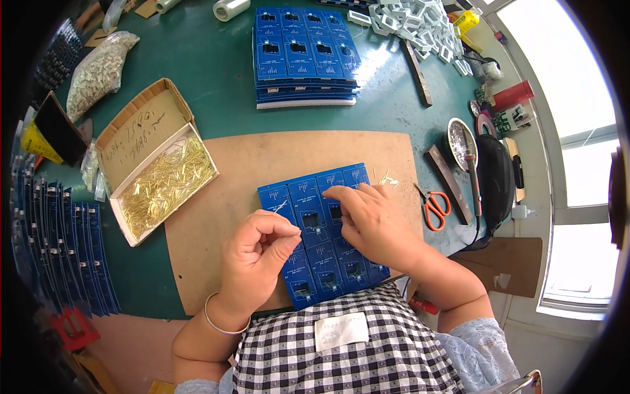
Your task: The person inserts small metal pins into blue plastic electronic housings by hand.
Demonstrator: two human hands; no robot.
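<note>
From the head camera, looking down, a flat blue rectangular circuit board panel [314, 217], divided into a grid of small units with dark square openings, lay on a tan sheet of smooth fibreboard [223, 217] atop a dark green table [210, 72]. Much of the panel was hidden: the right hand [371, 220] lay across its middle and right side, and the lower edge ran under the person's black-and-white checked apron [341, 341]. The right hand rested flat, fingers extended and pressed on the panel near its upper edge, gripping nothing visible. The left hand [259, 253] hovered over the panel's left side, curled, thumb and forefinger pinched on a thin pale metal pin [281, 207] that was barely discernible. A few loose pins [387, 178] lay just beyond the panel's upper right corner, too fine to count. To the left sat an open shallow cardboard box [157, 164] filled with shiny gold-coloured pins, its lid flap folded back. Farther up the table stood a neat stack of matching blue panels [303, 56]. Orange-handled scissors [434, 205] lay right of the fibreboard. Rows of blue boards [59, 249] stood on edge at the far left, bent and darkened by the lens rim.
</note>
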